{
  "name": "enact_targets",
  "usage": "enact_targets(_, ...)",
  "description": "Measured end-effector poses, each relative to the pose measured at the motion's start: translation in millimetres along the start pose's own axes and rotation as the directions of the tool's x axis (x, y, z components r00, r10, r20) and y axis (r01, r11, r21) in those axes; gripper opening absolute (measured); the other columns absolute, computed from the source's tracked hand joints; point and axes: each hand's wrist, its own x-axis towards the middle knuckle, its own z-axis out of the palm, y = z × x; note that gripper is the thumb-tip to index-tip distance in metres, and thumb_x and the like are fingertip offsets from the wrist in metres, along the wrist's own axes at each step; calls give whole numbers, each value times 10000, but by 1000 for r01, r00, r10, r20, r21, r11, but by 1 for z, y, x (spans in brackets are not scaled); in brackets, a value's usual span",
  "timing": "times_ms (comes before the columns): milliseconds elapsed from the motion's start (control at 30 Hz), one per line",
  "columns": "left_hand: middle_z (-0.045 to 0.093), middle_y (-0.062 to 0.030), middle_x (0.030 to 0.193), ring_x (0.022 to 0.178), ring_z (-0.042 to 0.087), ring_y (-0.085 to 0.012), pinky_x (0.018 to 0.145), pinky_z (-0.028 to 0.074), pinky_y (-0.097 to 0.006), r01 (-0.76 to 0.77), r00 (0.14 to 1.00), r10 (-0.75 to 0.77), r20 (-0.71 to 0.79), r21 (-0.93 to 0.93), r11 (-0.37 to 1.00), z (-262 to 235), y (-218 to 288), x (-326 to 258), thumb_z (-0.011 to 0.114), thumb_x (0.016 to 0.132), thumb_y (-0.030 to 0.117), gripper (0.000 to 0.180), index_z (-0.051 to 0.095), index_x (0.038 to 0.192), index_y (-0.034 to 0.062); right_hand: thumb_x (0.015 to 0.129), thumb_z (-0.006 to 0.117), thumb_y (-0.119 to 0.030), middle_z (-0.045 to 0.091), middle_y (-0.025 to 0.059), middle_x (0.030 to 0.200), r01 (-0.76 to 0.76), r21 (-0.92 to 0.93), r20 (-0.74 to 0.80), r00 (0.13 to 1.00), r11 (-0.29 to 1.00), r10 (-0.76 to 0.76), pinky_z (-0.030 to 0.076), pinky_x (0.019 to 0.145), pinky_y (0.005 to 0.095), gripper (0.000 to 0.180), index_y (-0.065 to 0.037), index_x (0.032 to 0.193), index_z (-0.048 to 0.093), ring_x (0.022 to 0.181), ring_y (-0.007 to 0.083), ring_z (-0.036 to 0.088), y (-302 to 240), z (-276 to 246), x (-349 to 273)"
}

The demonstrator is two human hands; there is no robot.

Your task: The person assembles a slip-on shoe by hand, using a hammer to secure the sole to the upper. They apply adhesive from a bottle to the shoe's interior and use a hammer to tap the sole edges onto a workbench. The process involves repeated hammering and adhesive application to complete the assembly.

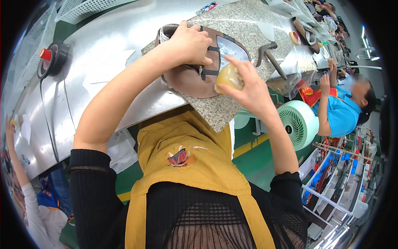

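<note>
Silver metal tops the long counter (97, 35), its near edge curving past the wearer's mustard apron (178, 153). Beyond its right end sits a co-worker in a blue shirt (342, 110), and a rack (329, 202) of white bars and trays fills the space lower right. Speckled grey stone makes up the slab (248, 35) on the counter, one corner jutting past the near edge. On the left part of that slab lies a brown leather piece (188, 83) with black straps and a shiny pale panel, its opening toward the counter's far edge. A mint-green fan (298, 124) stands off the near edge, on the right.

The left hand (190, 43) spreads over the leather, fingers bent and pressing down (whether they also pinch it, I cannot tell). The right hand (248, 85) grasps a yellowish rounded lump (229, 78) between thumb and fingers, over the piece's lower right edge; contact between the two is unclear (the lump is slightly blurred).

A hammer (271, 60) lies at the slab's right edge, its handle pointing toward the counter's near edge. Toward the counter's left end sits a black round base (59, 56) with a red cap (45, 54). Smallest, slender red-and-blue tools (206, 7) rest by the far edge.
</note>
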Motion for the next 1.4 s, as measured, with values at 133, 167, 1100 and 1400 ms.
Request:
enact_targets(133,616,-56,1045,1072,515,-226,921,369,-436,10,999,-10,41,-4,1000,-4,0,0,609,739,511,547,629,1085,87,758,697,-368,525,110,1074,-12,-120,-85,996,993,2,503,761,400,641,-208,1328,451,908,282,604,7,-6,5)
enact_targets(167,616,-56,1046,1071,515,-227,922,368,-439,9,999,-9,43,-12,1000,-4,0,0,611,739,511,548,628,1084,85,759,698,-366,525,109,1076,-37,-171,-134,991,985,14,504,760,400,641,-209,1329,451,907,281,605,16,-11,9)
enact_targets(1100,625,-66,1057,1051,545,-247,859,411,-480,23,997,-25,-72,-28,999,1,-4,-3,634,744,336,329,652,997,127,780,664,-211,510,113,1259,-80,475,85,995,876,44,407,937,307,614,-45,1330,447,1098,204,530,31,-34,-6)
enact_targets(1400,576,-121,1217,1154,509,-292,968,403,-395,103,839,-168,-518,-153,983,-44,-107,-58,633,810,446,470,607,1178,153,848,600,-227,508,96,1244,-86,802,-75,967,591,242,412,938,308,566,-39,1351,421,1094,181,524,53,-15,-15)
